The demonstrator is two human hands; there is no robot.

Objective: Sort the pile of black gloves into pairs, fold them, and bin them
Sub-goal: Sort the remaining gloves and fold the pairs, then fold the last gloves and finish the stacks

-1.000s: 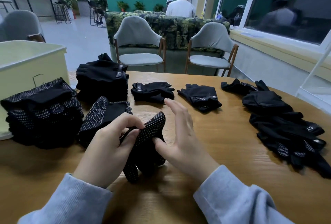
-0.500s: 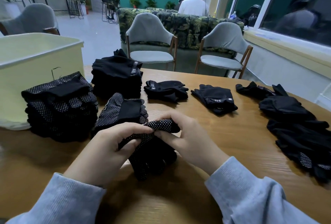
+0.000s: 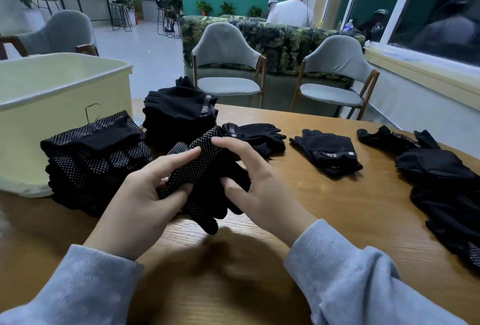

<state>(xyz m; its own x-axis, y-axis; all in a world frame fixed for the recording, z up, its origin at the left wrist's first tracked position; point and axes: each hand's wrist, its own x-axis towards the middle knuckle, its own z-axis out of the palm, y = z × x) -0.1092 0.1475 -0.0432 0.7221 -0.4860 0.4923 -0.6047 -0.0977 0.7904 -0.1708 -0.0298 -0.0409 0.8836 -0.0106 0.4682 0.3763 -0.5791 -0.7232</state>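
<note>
Both hands, left [image 3: 145, 194] and right [image 3: 262, 184], pinch the dotted glove pair [image 3: 200, 176] just above the table [image 3: 324, 220]. Advice: fold cuffs over squarely, thumbs pressing; stack [image 3: 96, 158] sits left.

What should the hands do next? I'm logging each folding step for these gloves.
Probably finish the fold: both the left hand and right hand grip the black dotted glove pair above the wooden table, still half-folded, so press it flat.
</note>
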